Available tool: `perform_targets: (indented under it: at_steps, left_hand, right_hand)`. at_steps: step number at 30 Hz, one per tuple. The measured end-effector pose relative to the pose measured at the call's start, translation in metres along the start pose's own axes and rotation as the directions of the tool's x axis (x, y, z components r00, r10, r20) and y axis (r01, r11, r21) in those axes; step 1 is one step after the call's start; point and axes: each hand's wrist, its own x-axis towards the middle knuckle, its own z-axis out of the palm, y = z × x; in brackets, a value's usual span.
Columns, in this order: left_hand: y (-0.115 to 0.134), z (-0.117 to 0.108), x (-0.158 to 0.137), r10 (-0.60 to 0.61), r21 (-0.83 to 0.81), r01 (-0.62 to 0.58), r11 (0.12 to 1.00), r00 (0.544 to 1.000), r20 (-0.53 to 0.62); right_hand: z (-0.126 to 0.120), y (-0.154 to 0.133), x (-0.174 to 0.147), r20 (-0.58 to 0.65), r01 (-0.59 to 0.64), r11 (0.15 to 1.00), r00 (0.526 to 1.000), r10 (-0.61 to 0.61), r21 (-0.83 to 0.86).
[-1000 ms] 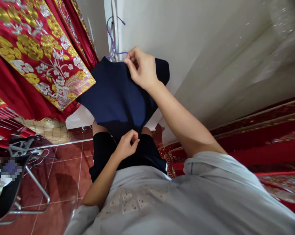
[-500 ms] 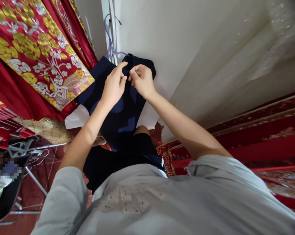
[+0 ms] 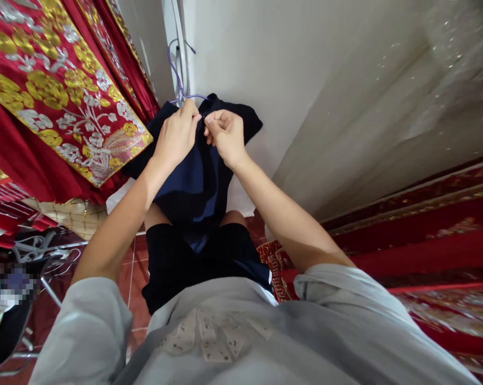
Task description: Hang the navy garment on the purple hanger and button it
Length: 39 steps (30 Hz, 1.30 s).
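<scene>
A dark navy shirt [image 3: 187, 184] hangs from a purple hanger [image 3: 171, 56] in front of me. At its neck opening, my left hand [image 3: 176, 132] pinches the edge of the cloth between thumb and fingertips. Close beside it, my right hand [image 3: 227, 135] is closed in a pinch on the same part of the shirt, its other fingers curled. The fingertips nearly meet, and whatever small detail lies between them is too small to make out. The lower part of the shirt drapes toward my knees.
Red cloth with gold and silver embroidery [image 3: 93, 101] hangs at the left. The hanger hooks onto a pale upright rail [image 3: 180, 27] by the wall [image 3: 257, 59]. A chair [image 3: 15, 326] with things on it stands lower left. More red embroidered fabric [image 3: 434, 240] is at the right.
My left hand has gone from spread fingers to a pinch on the shirt's neck edge. Both hands have shifted slightly left, and the shirt's lower part now hangs between my knees.
</scene>
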Motion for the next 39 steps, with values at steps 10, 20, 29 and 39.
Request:
perform_targets:
  at_steps: [10, 20, 29, 39]
  left_hand:
    - [-0.079, -0.118, -0.020, -0.289, 0.234, 0.385, 0.893, 0.888, -0.358]
    - [-0.077, -0.092, -0.148, -0.720, 0.588, 0.534, 0.608, 0.683, 0.124]
    - [-0.024, -0.046, -0.165, -0.576, 0.162, 0.559, 0.813, 0.731, 0.366]
    - [0.037, -0.018, -0.102, -0.381, -0.311, 0.379, 0.871, 0.923, 0.057]
  right_hand:
    - [0.013, 0.034, -0.047, 0.010, -0.366, 0.930, 0.931, 0.366, 0.015]
    - [-0.016, 0.034, -0.066, 0.328, -0.234, 0.943, 0.894, 0.304, -0.237]
    - [-0.017, 0.015, -0.078, 0.651, 0.138, 0.734, 0.588, 0.480, -0.665]
    - [-0.015, -0.026, -0.088, 0.835, -0.354, 0.924, 0.458, 0.306, -0.145]
